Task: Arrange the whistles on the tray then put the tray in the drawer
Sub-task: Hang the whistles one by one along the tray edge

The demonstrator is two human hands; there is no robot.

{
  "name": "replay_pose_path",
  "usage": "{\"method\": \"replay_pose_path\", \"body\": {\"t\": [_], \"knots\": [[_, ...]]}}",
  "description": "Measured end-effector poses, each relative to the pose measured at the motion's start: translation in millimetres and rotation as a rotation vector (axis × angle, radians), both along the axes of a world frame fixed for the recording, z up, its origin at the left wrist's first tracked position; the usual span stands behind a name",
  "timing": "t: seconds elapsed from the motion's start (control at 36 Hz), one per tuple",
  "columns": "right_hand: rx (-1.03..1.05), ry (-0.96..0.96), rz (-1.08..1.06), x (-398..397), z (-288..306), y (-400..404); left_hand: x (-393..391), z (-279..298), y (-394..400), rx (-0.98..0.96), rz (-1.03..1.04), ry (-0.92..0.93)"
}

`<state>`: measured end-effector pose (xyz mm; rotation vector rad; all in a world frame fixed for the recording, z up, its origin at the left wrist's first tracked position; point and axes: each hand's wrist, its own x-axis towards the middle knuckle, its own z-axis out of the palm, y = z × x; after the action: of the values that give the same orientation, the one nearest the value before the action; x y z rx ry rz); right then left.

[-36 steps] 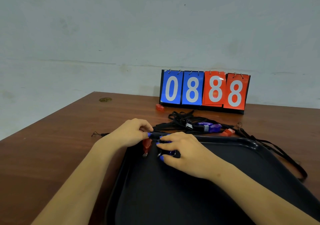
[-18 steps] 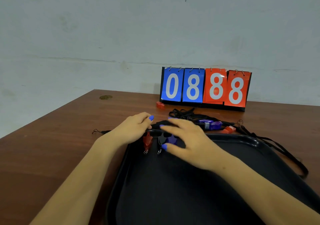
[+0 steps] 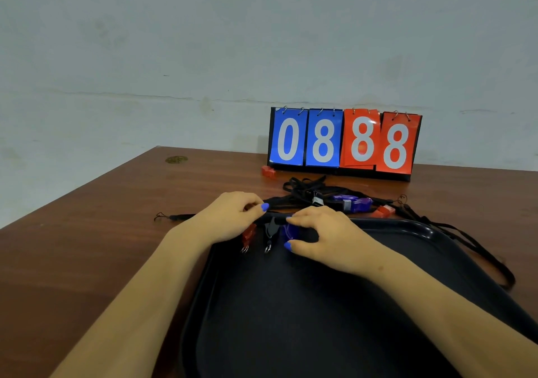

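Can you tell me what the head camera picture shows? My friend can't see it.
Two hands work at the far left corner of a black tray on a brown table: the right hand pinches a purple whistle, beside a black whistle and a red whistle by the left hand. Behind, more whistles lie tangled before a scoreboard reading 0888.

Head view, down over near tray (image 3: 431, 232)

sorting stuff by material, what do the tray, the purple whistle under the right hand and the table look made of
Tray: likely plastic, black, with a soft sheen along the raised rim; coated metal is possible.
Purple whistle, beside the right hand: translucent plastic, since light shows through the tinted body.
Table: reddish-brown wood or wood-look laminate, with visible grain and a mild gloss.
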<state>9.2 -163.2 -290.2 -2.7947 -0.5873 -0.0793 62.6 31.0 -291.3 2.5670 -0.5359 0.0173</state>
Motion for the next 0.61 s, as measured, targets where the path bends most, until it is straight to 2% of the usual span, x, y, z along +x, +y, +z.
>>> {"method": "replay_pose_path", "body": {"t": [0.25, 0.61], "knots": [[-0.012, 0.03, 0.011, -1, 4, -2, -4, 0, -10, 0.135, -0.015, -0.051], [0.032, 0.054, 0.018, -2, 5, -3, -7, 2, -15, 0.183, 0.008, -0.045]]}}
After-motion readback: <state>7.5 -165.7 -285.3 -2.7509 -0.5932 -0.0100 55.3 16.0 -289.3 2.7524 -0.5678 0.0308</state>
